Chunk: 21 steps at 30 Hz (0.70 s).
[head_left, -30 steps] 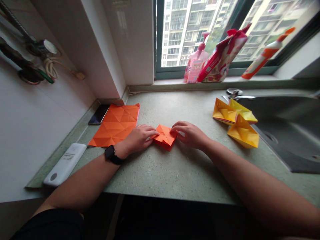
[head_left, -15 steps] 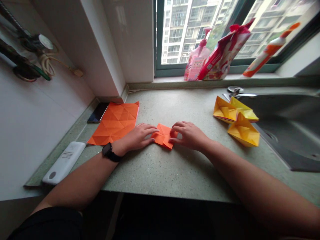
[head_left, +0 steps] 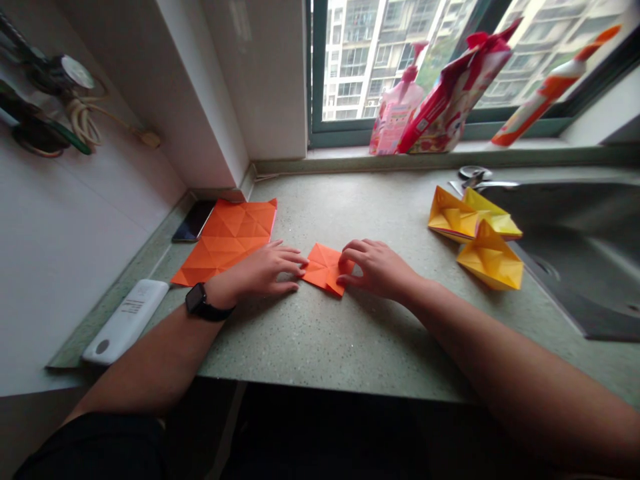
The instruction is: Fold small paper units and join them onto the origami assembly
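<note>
A small square of folded orange paper (head_left: 323,267) lies on the counter between my hands, with crease lines meeting near its middle and a flap at its lower right. My right hand (head_left: 373,269) pinches the right side of this paper between thumb and fingers. At its left edge is my left hand (head_left: 267,269), fingers spread and fingertips at or just beside the corner. Left of that hand lies a larger creased orange sheet (head_left: 233,233), partly covered by my left hand and wrist.
Folded yellow paper boats (head_left: 490,257) stand at the right beside the metal sink (head_left: 590,260). A phone (head_left: 193,221) and a white power bank (head_left: 125,321) lie at the left. Along the windowsill stand a pink pump bottle (head_left: 395,120), a red bag (head_left: 457,93) and an orange-white bottle (head_left: 550,93).
My left hand has drawn back left from the folded paper, and its fingers have spread. The paper's left part now lies flatter. My right hand keeps its hold.
</note>
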Each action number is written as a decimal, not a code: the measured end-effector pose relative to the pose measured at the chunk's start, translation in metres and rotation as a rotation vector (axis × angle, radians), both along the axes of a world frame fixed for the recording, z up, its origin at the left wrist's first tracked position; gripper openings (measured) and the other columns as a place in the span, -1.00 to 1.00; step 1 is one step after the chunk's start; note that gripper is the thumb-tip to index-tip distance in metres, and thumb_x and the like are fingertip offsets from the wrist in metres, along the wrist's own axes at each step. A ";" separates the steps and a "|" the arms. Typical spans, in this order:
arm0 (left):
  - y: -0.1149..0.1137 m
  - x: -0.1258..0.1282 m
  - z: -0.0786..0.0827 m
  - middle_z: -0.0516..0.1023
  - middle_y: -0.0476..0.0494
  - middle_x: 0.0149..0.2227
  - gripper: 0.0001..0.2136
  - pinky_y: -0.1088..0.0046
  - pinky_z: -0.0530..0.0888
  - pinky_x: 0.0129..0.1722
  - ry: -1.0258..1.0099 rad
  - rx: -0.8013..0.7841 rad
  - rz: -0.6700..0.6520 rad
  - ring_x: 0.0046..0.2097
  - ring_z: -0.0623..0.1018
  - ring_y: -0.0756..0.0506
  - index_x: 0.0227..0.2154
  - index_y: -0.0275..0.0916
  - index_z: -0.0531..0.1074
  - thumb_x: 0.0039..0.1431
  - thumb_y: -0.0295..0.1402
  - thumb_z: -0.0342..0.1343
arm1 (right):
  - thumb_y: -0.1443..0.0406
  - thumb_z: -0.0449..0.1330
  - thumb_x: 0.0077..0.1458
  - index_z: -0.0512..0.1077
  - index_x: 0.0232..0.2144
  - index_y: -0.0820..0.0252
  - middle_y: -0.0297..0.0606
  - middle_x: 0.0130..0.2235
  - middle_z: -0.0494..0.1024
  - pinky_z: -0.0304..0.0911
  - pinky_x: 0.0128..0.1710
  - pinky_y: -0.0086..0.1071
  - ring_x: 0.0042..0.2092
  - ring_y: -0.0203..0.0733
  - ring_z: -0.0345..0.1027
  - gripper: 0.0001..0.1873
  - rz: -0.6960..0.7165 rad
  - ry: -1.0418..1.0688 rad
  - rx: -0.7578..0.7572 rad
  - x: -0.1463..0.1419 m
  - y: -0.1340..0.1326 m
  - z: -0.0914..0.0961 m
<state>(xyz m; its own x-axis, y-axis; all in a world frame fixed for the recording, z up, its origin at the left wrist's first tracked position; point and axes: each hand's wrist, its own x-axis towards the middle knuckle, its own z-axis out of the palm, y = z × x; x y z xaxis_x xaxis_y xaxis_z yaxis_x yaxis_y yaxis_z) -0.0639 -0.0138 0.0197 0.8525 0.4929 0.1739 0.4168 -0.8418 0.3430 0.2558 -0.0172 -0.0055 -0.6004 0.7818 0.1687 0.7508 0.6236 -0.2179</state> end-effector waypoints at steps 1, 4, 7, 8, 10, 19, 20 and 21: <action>0.000 0.000 0.000 0.69 -0.12 0.16 -0.86 -0.06 0.33 0.38 0.021 0.008 -0.001 0.24 0.61 -0.24 -0.08 -0.05 0.68 0.34 -0.36 0.34 | 0.05 0.46 0.20 0.59 -0.18 0.05 -0.12 -0.02 0.64 0.35 -0.01 -0.07 -0.03 0.10 0.50 -0.73 0.001 -0.009 0.003 0.000 0.000 0.000; 0.002 -0.001 -0.001 0.68 -0.12 0.17 -0.88 -0.11 0.30 0.38 0.063 0.032 -0.008 0.22 0.61 -0.24 -0.10 -0.04 0.70 0.37 -0.36 0.31 | 0.05 0.44 0.23 0.60 -0.17 0.05 -0.13 -0.02 0.65 0.35 -0.01 -0.09 -0.02 0.09 0.50 -0.73 0.007 -0.041 0.016 -0.001 -0.001 0.002; 0.004 -0.004 0.000 0.68 -0.11 0.19 -0.90 -0.16 0.28 0.37 0.080 0.035 -0.017 0.21 0.62 -0.24 -0.14 -0.03 0.72 0.37 -0.34 0.32 | 0.06 0.43 0.24 0.60 -0.17 0.07 -0.13 0.01 0.65 0.34 -0.01 -0.11 -0.01 0.07 0.50 -0.74 0.004 -0.072 0.018 -0.002 -0.002 0.004; 0.004 -0.005 0.001 0.68 -0.11 0.18 -0.91 -0.17 0.30 0.36 0.087 0.036 -0.018 0.20 0.62 -0.25 -0.16 -0.02 0.72 0.37 -0.32 0.33 | 0.06 0.43 0.25 0.61 -0.17 0.07 -0.14 0.01 0.65 0.34 -0.01 -0.11 -0.01 0.07 0.50 -0.74 0.003 -0.079 0.016 -0.002 -0.002 0.005; 0.003 -0.006 0.003 0.68 -0.11 0.18 -0.93 -0.15 0.36 0.31 0.110 0.050 -0.016 0.17 0.63 -0.26 -0.19 -0.01 0.74 0.36 -0.27 0.34 | 0.06 0.43 0.25 0.61 -0.17 0.06 -0.15 0.02 0.66 0.34 -0.02 -0.12 -0.01 0.06 0.51 -0.75 0.001 -0.084 0.015 -0.002 -0.003 0.006; -0.016 0.040 -0.010 0.60 -0.31 0.22 -0.65 0.06 0.52 0.28 -0.209 0.157 0.298 0.27 0.57 -0.25 0.15 -0.23 0.57 0.52 -0.14 0.11 | 0.04 0.41 0.25 0.61 -0.21 0.08 -0.16 -0.07 0.66 0.30 -0.03 -0.12 -0.07 0.05 0.52 -0.73 -0.021 -0.107 0.106 -0.008 -0.010 0.006; -0.019 0.048 -0.013 0.54 -0.35 0.30 -0.56 0.03 0.48 0.34 -0.196 0.150 0.315 0.34 0.52 -0.28 0.27 -0.25 0.48 0.51 -0.09 0.11 | 0.02 0.40 0.26 0.61 -0.23 0.08 -0.16 -0.10 0.66 0.30 -0.03 -0.11 -0.09 0.05 0.51 -0.72 -0.025 -0.108 0.120 -0.010 -0.012 0.007; -0.021 0.055 -0.016 0.45 -0.39 0.38 -0.48 0.00 0.41 0.40 -0.151 0.142 0.326 0.41 0.44 -0.30 0.36 -0.26 0.39 0.52 -0.05 0.10 | 0.00 0.38 0.28 0.60 -0.24 0.09 -0.16 -0.12 0.66 0.30 -0.03 -0.11 -0.10 0.04 0.51 -0.70 -0.028 -0.109 0.130 -0.011 -0.014 0.007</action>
